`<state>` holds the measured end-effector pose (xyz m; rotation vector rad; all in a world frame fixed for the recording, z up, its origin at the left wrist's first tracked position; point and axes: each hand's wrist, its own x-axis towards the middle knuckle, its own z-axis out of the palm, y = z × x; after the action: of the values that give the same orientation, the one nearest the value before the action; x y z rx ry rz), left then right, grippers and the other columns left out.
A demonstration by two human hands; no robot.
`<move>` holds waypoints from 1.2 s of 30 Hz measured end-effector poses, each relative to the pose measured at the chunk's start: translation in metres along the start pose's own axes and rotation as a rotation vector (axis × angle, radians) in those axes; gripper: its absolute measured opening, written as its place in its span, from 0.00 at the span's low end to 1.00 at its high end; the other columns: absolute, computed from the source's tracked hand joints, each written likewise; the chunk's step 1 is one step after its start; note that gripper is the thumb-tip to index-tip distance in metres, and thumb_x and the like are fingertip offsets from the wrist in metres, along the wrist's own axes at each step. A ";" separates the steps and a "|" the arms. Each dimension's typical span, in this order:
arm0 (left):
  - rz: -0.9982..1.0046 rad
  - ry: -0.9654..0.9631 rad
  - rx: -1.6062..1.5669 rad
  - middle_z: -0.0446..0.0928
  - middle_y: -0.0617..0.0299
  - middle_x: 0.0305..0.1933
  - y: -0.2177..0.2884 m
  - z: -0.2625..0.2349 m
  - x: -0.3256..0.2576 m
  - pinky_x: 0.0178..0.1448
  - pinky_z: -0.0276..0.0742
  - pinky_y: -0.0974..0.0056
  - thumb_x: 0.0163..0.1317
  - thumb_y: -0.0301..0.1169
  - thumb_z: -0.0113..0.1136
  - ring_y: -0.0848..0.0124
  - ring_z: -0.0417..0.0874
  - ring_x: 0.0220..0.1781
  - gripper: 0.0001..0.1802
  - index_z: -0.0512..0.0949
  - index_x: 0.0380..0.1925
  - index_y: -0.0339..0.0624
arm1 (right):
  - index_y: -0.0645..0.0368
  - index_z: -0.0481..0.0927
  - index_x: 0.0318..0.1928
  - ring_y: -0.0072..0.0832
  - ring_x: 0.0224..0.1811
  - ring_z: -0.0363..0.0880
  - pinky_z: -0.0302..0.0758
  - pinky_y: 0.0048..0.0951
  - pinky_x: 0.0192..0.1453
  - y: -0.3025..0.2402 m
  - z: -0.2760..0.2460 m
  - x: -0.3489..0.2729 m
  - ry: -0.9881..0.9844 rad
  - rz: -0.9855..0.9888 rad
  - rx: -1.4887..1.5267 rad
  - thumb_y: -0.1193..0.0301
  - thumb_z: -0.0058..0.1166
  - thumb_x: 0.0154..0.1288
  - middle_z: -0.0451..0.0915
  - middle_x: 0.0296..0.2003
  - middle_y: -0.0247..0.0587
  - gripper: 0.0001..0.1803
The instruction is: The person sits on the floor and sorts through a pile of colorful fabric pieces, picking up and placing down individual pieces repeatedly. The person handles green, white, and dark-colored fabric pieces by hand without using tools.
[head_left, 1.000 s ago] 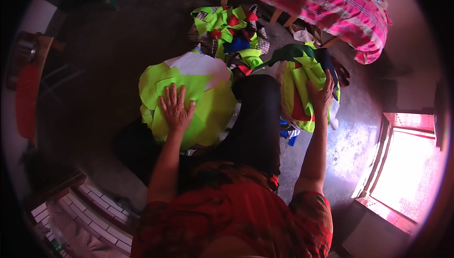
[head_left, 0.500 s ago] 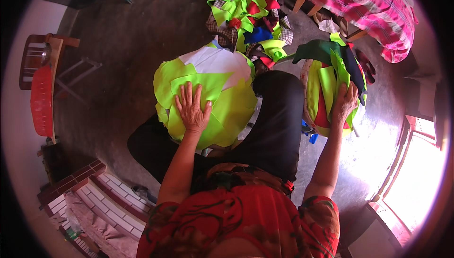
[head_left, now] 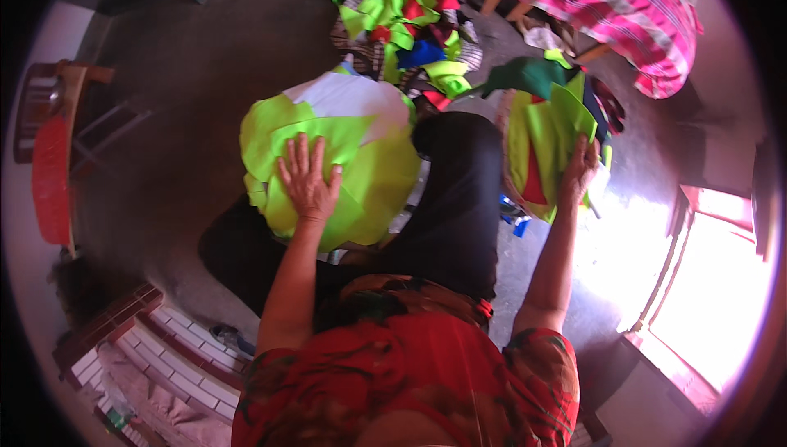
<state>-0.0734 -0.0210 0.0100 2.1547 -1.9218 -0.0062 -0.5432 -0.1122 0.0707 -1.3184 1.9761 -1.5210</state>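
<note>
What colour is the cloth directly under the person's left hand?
The cloth under the left hand is bright yellow-green, seen best in the head view.

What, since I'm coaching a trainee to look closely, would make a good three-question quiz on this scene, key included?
1. Which hand lies flat with fingers spread on the round lime-and-white cloth stack?
2. True or false: the pink plaid cloth shows at the picture's upper right.
3. The right hand touches: A) a lime cloth piece; B) a blue cloth piece; C) a red basket.

Key: 1. The left hand. 2. True. 3. A.
</note>
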 end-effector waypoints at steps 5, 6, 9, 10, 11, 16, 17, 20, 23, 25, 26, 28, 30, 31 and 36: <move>-0.013 0.017 -0.004 0.53 0.57 0.75 0.001 -0.003 -0.003 0.76 0.36 0.42 0.60 0.52 0.50 0.54 0.48 0.78 0.34 0.64 0.67 0.57 | 0.61 0.77 0.52 0.17 0.43 0.74 0.71 0.22 0.47 -0.050 -0.019 0.000 0.174 0.004 0.319 0.65 0.49 0.73 0.79 0.41 0.31 0.15; -0.011 0.026 0.004 0.53 0.57 0.75 -0.001 -0.002 -0.003 0.76 0.37 0.42 0.61 0.52 0.49 0.55 0.48 0.77 0.34 0.63 0.67 0.57 | 0.61 0.76 0.53 0.19 0.43 0.75 0.72 0.23 0.48 -0.065 -0.022 -0.002 0.184 -0.013 0.421 0.65 0.49 0.73 0.79 0.42 0.32 0.15; 0.005 0.041 -0.003 0.53 0.58 0.76 0.001 0.004 -0.003 0.76 0.38 0.43 0.62 0.52 0.49 0.56 0.48 0.77 0.34 0.63 0.68 0.57 | 0.62 0.72 0.56 0.28 0.46 0.79 0.78 0.32 0.49 -0.091 -0.047 -0.002 0.237 -0.031 0.613 0.64 0.46 0.74 0.79 0.46 0.42 0.17; 0.008 0.046 -0.004 0.53 0.59 0.76 0.002 0.003 -0.003 0.76 0.38 0.43 0.62 0.51 0.49 0.57 0.48 0.78 0.34 0.63 0.68 0.57 | 0.62 0.72 0.56 0.30 0.46 0.80 0.79 0.34 0.49 -0.106 -0.049 -0.004 0.254 -0.026 0.671 0.63 0.46 0.74 0.79 0.46 0.43 0.18; 0.010 0.051 -0.004 0.52 0.60 0.76 0.002 0.003 -0.003 0.76 0.38 0.44 0.62 0.51 0.49 0.57 0.48 0.78 0.34 0.63 0.68 0.57 | 0.62 0.71 0.56 0.31 0.46 0.80 0.80 0.35 0.49 -0.115 -0.049 -0.007 0.239 0.009 0.682 0.63 0.45 0.74 0.79 0.46 0.44 0.18; 0.025 0.060 -0.102 0.53 0.57 0.75 -0.013 0.009 -0.003 0.75 0.41 0.43 0.61 0.54 0.53 0.55 0.49 0.77 0.36 0.63 0.67 0.55 | 0.62 0.71 0.55 0.38 0.43 0.81 0.81 0.39 0.47 -0.142 -0.009 -0.023 -0.055 0.115 0.873 0.64 0.46 0.73 0.79 0.45 0.50 0.17; 0.034 0.071 -0.139 0.54 0.55 0.75 -0.021 0.009 -0.003 0.74 0.42 0.42 0.60 0.55 0.54 0.54 0.49 0.77 0.36 0.63 0.67 0.54 | 0.62 0.71 0.55 0.39 0.43 0.81 0.80 0.40 0.47 -0.143 0.009 -0.029 -0.134 0.170 0.911 0.64 0.48 0.72 0.79 0.45 0.51 0.17; -0.002 0.170 -0.342 0.57 0.50 0.72 -0.017 -0.010 -0.004 0.74 0.43 0.44 0.58 0.53 0.59 0.52 0.53 0.75 0.39 0.64 0.66 0.49 | 0.61 0.70 0.56 0.41 0.43 0.80 0.80 0.42 0.48 -0.141 0.061 -0.064 -0.507 0.306 1.031 0.62 0.52 0.68 0.78 0.45 0.53 0.22; 0.067 0.091 -0.715 0.65 0.49 0.67 0.008 -0.055 -0.008 0.72 0.53 0.49 0.54 0.48 0.67 0.52 0.62 0.70 0.39 0.66 0.64 0.44 | 0.61 0.69 0.58 0.41 0.44 0.81 0.79 0.42 0.49 -0.137 0.098 -0.107 -0.735 0.478 1.049 0.55 0.51 0.68 0.78 0.46 0.54 0.26; 0.056 -0.015 -0.946 0.67 0.50 0.66 0.030 -0.080 -0.017 0.71 0.59 0.53 0.53 0.44 0.70 0.55 0.66 0.68 0.39 0.67 0.63 0.43 | 0.61 0.68 0.59 0.41 0.46 0.81 0.80 0.41 0.50 -0.135 0.117 -0.134 -0.892 0.481 1.128 0.53 0.50 0.68 0.78 0.48 0.53 0.28; 0.054 -0.081 -1.028 0.67 0.51 0.66 0.041 -0.091 -0.022 0.71 0.60 0.55 0.53 0.42 0.70 0.57 0.66 0.68 0.39 0.67 0.64 0.43 | 0.62 0.68 0.59 0.39 0.46 0.81 0.80 0.40 0.49 -0.127 0.125 -0.143 -0.924 0.622 1.115 0.53 0.49 0.68 0.79 0.48 0.53 0.28; 0.037 -0.108 -1.124 0.66 0.51 0.67 0.054 -0.094 -0.034 0.71 0.60 0.55 0.50 0.41 0.73 0.58 0.66 0.68 0.43 0.65 0.65 0.42 | 0.61 0.68 0.61 0.38 0.47 0.81 0.79 0.39 0.51 -0.126 0.132 -0.159 -0.984 0.667 1.037 0.51 0.49 0.68 0.78 0.51 0.52 0.31; 0.057 -0.090 -1.151 0.64 0.51 0.68 0.065 -0.095 -0.043 0.71 0.60 0.56 0.48 0.40 0.75 0.59 0.65 0.69 0.47 0.62 0.66 0.41 | 0.62 0.70 0.58 0.37 0.45 0.81 0.80 0.37 0.48 -0.134 0.132 -0.165 -1.037 0.676 1.007 0.56 0.47 0.70 0.79 0.48 0.50 0.25; 0.080 -0.060 -1.125 0.63 0.51 0.69 0.071 -0.094 -0.047 0.71 0.60 0.56 0.47 0.40 0.75 0.59 0.65 0.69 0.48 0.61 0.67 0.41 | 0.62 0.71 0.56 0.36 0.43 0.82 0.81 0.36 0.46 -0.138 0.132 -0.166 -1.057 0.675 0.991 0.59 0.47 0.71 0.80 0.46 0.49 0.22; 0.205 0.017 -1.011 0.59 0.49 0.70 0.093 -0.087 -0.044 0.72 0.60 0.55 0.45 0.38 0.76 0.55 0.63 0.70 0.53 0.57 0.69 0.39 | 0.61 0.73 0.54 0.30 0.41 0.81 0.80 0.32 0.43 -0.123 0.131 -0.164 -0.990 0.349 0.733 0.61 0.49 0.70 0.79 0.44 0.43 0.19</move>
<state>-0.1550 0.0294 0.1046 1.2671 -1.5769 -0.7404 -0.3067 -0.0572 0.0849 -1.0023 0.8363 -0.9481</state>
